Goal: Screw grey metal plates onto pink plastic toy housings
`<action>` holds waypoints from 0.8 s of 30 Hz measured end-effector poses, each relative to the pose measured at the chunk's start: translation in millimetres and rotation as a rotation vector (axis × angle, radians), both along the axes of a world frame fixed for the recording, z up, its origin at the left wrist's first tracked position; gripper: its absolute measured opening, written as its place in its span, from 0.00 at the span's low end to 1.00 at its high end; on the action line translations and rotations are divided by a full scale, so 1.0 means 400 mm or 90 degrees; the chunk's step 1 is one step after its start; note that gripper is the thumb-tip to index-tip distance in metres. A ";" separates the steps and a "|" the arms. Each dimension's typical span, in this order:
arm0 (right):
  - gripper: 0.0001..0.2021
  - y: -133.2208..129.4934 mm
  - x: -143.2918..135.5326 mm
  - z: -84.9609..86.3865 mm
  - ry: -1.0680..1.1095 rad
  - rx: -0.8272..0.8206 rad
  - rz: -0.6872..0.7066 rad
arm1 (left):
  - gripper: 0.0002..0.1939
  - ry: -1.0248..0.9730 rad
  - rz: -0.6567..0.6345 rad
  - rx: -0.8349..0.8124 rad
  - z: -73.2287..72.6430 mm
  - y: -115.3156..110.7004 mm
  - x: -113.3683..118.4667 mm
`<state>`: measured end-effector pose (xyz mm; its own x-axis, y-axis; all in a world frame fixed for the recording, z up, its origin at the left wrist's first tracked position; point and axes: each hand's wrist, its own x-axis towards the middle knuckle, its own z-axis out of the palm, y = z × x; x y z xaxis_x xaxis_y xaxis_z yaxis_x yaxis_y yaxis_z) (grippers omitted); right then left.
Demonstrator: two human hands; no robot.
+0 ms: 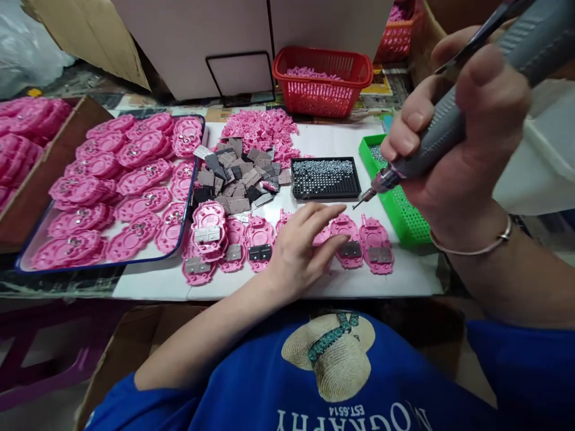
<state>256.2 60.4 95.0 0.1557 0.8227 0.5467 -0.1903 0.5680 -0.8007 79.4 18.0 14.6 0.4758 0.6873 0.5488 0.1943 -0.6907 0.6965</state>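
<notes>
Holding a gray screwdriver [436,133] in the right hand [476,146], above the table [406,276]. With the left hand [297,250] spread wide over pink cases [377,238].

The screwdriver [435,134] obstructs the gap between black tray [326,195] and green basket [390,216].

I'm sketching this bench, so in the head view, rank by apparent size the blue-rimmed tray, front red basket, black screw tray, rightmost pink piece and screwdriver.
1. Blue-rimmed tray
2. Front red basket
3. Black screw tray
4. Rightmost pink piece
Unranked: screwdriver, close to the camera and cut off.
</notes>
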 end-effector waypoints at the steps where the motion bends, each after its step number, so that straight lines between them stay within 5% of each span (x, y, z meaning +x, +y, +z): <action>1: 0.15 -0.022 -0.005 0.005 -0.013 -0.005 0.027 | 0.19 0.001 -0.020 -0.026 0.003 0.009 0.000; 5: 0.21 -0.079 -0.013 0.011 -0.030 -0.034 0.066 | 0.17 0.043 -0.105 -0.057 -0.004 0.029 0.005; 12: 0.29 -0.106 -0.006 0.009 -0.036 -0.062 0.025 | 0.05 0.035 -0.137 -0.062 -0.010 0.020 0.021; 24: 0.23 -0.129 -0.003 -0.008 0.012 -0.018 0.036 | 0.05 0.008 -0.125 -0.080 -0.017 0.003 0.043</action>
